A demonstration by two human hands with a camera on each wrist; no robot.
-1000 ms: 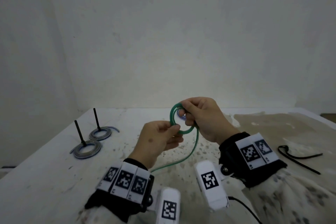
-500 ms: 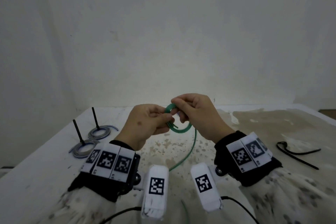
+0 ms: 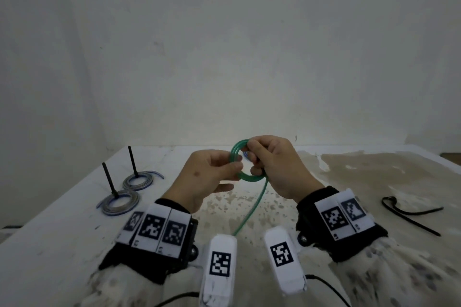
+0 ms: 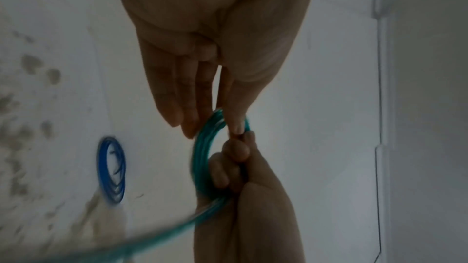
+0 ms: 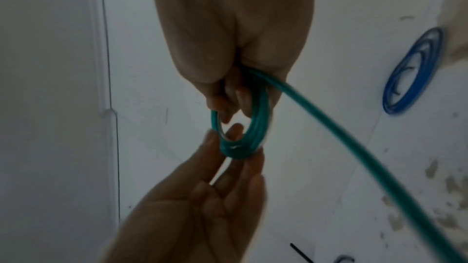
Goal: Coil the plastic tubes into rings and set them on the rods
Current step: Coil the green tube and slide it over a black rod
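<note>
A green plastic tube (image 3: 249, 178) is wound into a small coil of several turns, held in the air over the table's middle. My left hand (image 3: 235, 166) pinches the coil's left side between thumb and fingers (image 4: 234, 123). My right hand (image 3: 254, 157) grips its right side, fingers curled through the ring (image 5: 258, 123). The loose tail (image 3: 249, 209) hangs down toward me. Two black rods (image 3: 109, 179) (image 3: 132, 161) stand upright at the left, each with a grey-blue ring (image 3: 119, 203) (image 3: 138, 180) round its foot.
A blue coiled ring (image 4: 111, 169) (image 5: 412, 71) lies flat on the table beyond my hands. A black tube (image 3: 409, 212) lies loose at the right. The stained white table (image 3: 62, 244) ends at a wall close behind.
My left hand left the tail below the coil and came up to pinch the coil's left side. The green tail has shortened, and both hands stay together over the table's middle.
</note>
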